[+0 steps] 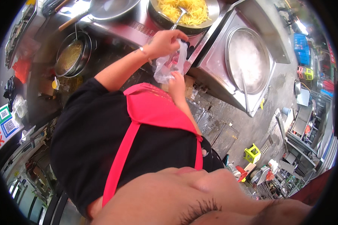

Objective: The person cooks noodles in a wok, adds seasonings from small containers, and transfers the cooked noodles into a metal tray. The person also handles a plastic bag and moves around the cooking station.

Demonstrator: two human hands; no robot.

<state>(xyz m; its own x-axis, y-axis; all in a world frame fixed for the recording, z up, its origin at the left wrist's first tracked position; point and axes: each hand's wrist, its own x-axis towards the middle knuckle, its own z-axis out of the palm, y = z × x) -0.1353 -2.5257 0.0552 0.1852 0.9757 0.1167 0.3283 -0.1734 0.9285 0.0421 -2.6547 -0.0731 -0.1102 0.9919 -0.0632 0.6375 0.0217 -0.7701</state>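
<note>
My left hand (166, 43) is at the upper edge of a clear plastic bag (163, 70), its fingers curled on the plastic. From lower down, my right hand (177, 83) grips the same bag by its side. Something red shows through the film, but I cannot tell what it is. Just beyond my left hand is a wok (214, 11) full of yellow shredded food (191, 17), likely potato strips. A metal spatula (180, 18) rests in the food, its handle running down behind my left hand.
A large round pot (248, 60) steams on the steel stove at right, a long handle (245, 92) leaning out. At left stands a pot (73, 56) with pale strips in it. Another wok (112, 8) is at the top. A yellow-green stool (252, 153) stands on the floor.
</note>
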